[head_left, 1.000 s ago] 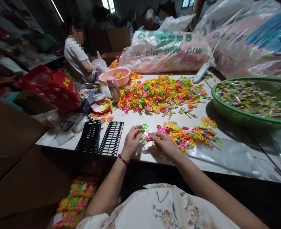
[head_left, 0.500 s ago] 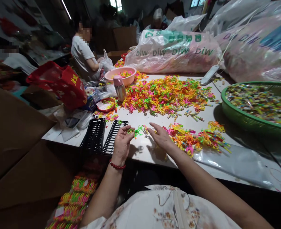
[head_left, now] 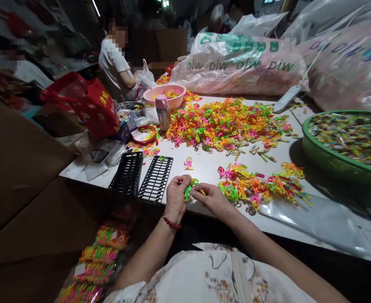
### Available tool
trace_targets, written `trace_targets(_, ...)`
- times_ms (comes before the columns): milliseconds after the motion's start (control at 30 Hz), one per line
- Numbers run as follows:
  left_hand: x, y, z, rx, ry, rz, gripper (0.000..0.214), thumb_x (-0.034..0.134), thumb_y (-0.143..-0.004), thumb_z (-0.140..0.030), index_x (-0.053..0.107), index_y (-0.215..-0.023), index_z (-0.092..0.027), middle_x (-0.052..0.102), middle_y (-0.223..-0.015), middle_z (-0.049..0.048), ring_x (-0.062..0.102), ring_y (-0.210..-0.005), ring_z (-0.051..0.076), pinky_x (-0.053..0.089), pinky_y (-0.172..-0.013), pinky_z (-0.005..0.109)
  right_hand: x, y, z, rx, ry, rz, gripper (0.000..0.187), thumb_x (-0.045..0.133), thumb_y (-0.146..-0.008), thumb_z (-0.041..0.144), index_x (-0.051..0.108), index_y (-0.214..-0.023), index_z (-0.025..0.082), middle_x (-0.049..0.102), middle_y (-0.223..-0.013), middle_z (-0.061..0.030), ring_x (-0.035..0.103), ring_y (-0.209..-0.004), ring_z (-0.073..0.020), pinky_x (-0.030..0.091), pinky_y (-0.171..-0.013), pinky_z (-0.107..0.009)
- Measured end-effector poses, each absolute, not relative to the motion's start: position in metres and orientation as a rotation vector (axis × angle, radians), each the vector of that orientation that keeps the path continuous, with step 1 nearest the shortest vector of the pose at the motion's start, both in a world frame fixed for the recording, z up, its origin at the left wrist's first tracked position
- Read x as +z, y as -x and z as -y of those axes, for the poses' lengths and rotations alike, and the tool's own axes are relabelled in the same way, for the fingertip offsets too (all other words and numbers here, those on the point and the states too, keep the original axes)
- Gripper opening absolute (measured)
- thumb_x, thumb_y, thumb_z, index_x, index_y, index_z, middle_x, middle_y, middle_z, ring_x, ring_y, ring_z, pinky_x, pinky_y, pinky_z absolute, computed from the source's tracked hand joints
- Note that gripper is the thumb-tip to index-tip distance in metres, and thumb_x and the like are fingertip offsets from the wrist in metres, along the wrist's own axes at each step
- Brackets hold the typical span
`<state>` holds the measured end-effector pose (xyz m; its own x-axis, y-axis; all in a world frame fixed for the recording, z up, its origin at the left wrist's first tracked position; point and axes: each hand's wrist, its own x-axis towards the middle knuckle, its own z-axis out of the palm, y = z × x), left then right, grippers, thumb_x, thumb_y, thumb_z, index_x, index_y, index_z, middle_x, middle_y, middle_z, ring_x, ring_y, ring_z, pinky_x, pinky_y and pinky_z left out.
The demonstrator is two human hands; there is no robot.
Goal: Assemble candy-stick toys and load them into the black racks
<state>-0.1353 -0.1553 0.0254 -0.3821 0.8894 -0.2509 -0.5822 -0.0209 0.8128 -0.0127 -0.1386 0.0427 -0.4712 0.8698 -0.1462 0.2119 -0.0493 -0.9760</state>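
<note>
My left hand (head_left: 176, 197), with a red bead bracelet at the wrist, is closed on a small green plastic toy piece (head_left: 188, 192) above the table's front edge. My right hand (head_left: 213, 201) meets it from the right, its fingers pinched at the green piece, with a bit of yellow showing between them. Just beyond the hands lies a pink toy piece (head_left: 188, 163) on the white table. Left of my left hand is a black slotted plastic rack (head_left: 155, 180) with a green piece at its far end. A small pile of coloured pieces (head_left: 245, 185) lies right of my right hand.
A large heap of bright plastic pieces (head_left: 223, 124) covers the table's middle. Nearby stand a steel flask (head_left: 163, 118), a pink basin (head_left: 176, 102), a second black rack (head_left: 127, 172), a green basket (head_left: 340, 155) and stuffed clear bags (head_left: 236, 69). Two people work at the left.
My hands have come together nearer the table's front edge, and my right fingers have closed into a pinch. A pink piece now lies apart on the table. The view has shifted slightly.
</note>
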Motion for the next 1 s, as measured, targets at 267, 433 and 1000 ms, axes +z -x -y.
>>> trace_targets(267,0.016,0.117,0.169,1.503,-0.706,-1.309,0.034,0.06,-0.084,-0.05,0.055,-0.081,-0.017,0.056,-0.071,-0.0028,0.051,-0.063,0.009,0.041,-0.061,0.021,0.031,-0.001,0.144,1.44,1.237,1.567,0.039,0.05,-0.087,0.058,0.064,-0.082,0.023,0.059,-0.069,0.0012,0.052,-0.066,-0.015,0.041,-0.062,-0.026)
trace_targets(433,0.019,0.109,0.17,1.461,-0.621,-1.262,0.039,0.06,-0.081,-0.057,0.048,-0.079,-0.019,0.043,-0.06,-0.0071,0.041,-0.047,0.006,0.035,-0.044,0.019,0.041,-0.02,0.139,1.425,1.258,1.413,0.054,0.043,-0.085,0.071,0.067,-0.083,0.023,0.057,-0.071,-0.0008,0.05,-0.06,-0.014,0.041,-0.056,-0.027)
trace_targets(1000,0.035,0.088,0.172,1.372,-0.656,-1.232,0.042,0.06,-0.079,-0.06,0.047,-0.077,-0.02,0.043,-0.053,-0.0083,0.034,-0.037,0.004,0.025,-0.034,0.018,0.042,-0.039,0.15,1.823,0.996,0.877,0.032,0.084,-0.063,0.037,0.068,-0.083,0.018,0.067,-0.079,0.0007,0.062,-0.072,-0.0107,0.051,-0.074,-0.025)
